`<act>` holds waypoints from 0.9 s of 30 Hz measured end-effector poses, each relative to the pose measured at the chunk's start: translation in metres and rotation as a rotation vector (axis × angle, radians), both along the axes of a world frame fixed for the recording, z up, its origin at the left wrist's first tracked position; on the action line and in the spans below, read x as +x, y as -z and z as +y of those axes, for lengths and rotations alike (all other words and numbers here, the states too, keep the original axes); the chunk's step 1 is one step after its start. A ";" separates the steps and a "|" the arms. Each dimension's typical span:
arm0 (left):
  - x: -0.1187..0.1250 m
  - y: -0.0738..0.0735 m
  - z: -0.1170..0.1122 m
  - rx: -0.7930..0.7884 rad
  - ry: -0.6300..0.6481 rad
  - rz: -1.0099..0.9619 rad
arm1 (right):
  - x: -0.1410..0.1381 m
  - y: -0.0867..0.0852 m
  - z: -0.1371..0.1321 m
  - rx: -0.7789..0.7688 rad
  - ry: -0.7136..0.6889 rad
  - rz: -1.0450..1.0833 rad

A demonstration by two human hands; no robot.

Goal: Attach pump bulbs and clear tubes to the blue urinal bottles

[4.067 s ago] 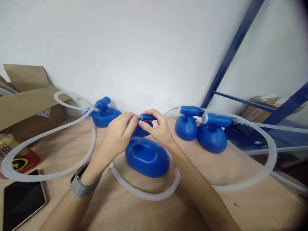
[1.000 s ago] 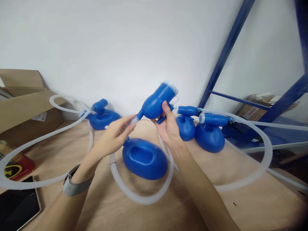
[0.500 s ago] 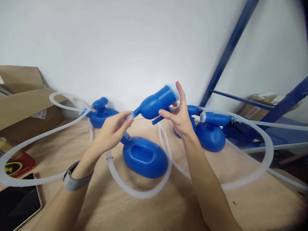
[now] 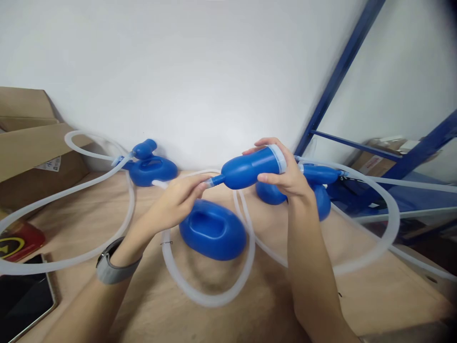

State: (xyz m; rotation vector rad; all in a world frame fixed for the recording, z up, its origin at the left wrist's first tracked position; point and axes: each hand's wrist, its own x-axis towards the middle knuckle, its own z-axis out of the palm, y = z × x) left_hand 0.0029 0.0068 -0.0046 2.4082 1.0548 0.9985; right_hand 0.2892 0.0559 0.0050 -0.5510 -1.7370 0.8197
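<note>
Above the table, my right hand (image 4: pixel 285 174) is wrapped round the wide end of a blue plastic funnel cup (image 4: pixel 246 169) with a pale translucent rim. The cup lies nearly level, its narrow spout pointing left. At the spout, my left hand (image 4: pixel 182 200) pinches the end of a translucent hose (image 4: pixel 210 299), which seems fitted over the spout; the hand hides part of it. Just below sits a blue bottle (image 4: pixel 214 231) with a recessed grip, its neck hidden behind my left hand. The hose loops in front of that bottle.
Another blue bottle with hose (image 4: pixel 153 170) stands at back left, more blue bottles (image 4: pixel 271 192) behind my right arm. Cardboard box (image 4: pixel 32 162), red container (image 4: pixel 21 238) and tablet (image 4: pixel 26 297) lie left. A blue shelf frame (image 4: pixel 339 81) rises right; hoses cross the table (image 4: pixel 143 305).
The cup has moved right and slightly down and turned closer to level. My right hand now wraps its rim end more fully, and a small blue stick-like part beneath the cup is out of sight.
</note>
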 end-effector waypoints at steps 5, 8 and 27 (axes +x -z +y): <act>0.005 0.006 -0.001 -0.484 0.219 -0.330 | 0.003 0.006 0.004 0.057 -0.171 0.131; 0.002 0.008 -0.003 -0.572 0.268 -0.436 | -0.004 0.007 0.004 0.092 -0.232 0.179; 0.009 0.003 -0.008 -0.502 0.179 -0.508 | -0.002 0.006 0.008 0.177 -0.150 0.134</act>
